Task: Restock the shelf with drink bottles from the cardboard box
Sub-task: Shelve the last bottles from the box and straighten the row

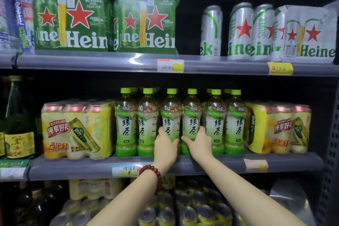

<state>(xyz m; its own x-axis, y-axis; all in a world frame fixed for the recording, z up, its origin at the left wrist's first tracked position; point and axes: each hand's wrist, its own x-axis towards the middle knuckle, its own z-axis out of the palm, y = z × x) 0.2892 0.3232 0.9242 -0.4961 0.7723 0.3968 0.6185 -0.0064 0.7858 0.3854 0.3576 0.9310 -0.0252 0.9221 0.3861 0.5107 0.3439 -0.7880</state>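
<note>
While L hand (166, 145) grips bottle (171, 115), R hand (199, 142) too.

Red bead bracelet (153, 176), bare forearms

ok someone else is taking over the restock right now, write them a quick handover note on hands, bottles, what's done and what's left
Left hand: grips the third front-row green tea bottle from the left, low on its body.
Right hand: grips the fourth green tea bottle, beside it.
Both bottles stand upright on the middle shelf, near its front edge.
Done: six green tea bottles line the front row, with more caps showing behind, between two yellow can packs.
Left: let go of these two once they are square with the row. The cardboard box is out of view, so I cannot tell how many bottles remain.
</note>
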